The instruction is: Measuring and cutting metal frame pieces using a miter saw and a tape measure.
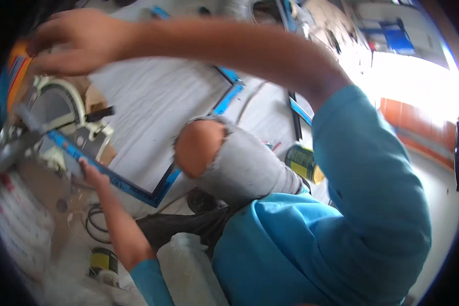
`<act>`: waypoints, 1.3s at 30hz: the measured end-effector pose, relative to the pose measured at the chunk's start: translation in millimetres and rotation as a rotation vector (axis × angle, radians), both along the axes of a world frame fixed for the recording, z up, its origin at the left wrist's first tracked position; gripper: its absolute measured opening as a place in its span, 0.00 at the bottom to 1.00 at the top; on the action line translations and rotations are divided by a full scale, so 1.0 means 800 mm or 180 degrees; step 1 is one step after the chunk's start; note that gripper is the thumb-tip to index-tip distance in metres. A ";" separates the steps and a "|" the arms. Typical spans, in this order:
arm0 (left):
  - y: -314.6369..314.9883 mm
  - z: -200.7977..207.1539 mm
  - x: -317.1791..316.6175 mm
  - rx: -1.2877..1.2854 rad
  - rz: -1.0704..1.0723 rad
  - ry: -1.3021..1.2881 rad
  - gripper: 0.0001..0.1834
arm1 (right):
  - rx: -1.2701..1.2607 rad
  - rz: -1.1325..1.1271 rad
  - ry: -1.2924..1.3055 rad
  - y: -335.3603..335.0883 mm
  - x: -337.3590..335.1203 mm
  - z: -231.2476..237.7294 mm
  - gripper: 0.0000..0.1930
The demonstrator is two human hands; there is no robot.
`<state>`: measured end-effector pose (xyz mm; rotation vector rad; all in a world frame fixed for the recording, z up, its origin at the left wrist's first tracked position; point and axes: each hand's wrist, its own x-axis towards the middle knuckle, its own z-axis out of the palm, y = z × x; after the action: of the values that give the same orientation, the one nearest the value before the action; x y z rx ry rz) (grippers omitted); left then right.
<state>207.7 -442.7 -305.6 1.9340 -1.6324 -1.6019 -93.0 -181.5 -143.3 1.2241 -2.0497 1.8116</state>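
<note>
My left hand grips a black profile bar with blue film near a mitre saw. The bar's upper end lies at the saw's pale base, and its lower end meets another film-covered piece at a corner. My right arm stretches across the top of the view. At its end my right hand hangs over the saw, blurred, thumb and fingers apart, with nothing visible in it. A black handle sticks out from the saw. My knee, in torn grey trousers, hides part of the framework.
Another blue-filmed corner lies on the grey floor beyond my knee. Green-and-yellow cans stand right and lower left. Black cable coils near my left forearm. A white printed sack is at far left, an orange-yellow object above it.
</note>
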 end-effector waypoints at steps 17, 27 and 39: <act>0.192 0.031 -0.075 -0.2082 -0.1342 -0.0736 0.31 | 0.3969 -0.2397 -0.3719 0.562 0.603 -0.210 0.49; 0.560 0.062 -0.019 -0.1368 -0.6746 -0.0828 0.35 | 0.2587 -0.2530 -0.4924 0.592 0.525 -0.088 0.39; 0.593 0.073 -0.026 -0.1407 -0.7022 -0.1425 0.44 | -0.0557 -0.2243 -0.6450 0.659 0.682 0.237 0.39</act>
<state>187.1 31.5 -246.9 -0.5733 -3.9565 -0.3246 452.3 345.4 46.2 -2.0486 -1.8468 2.6287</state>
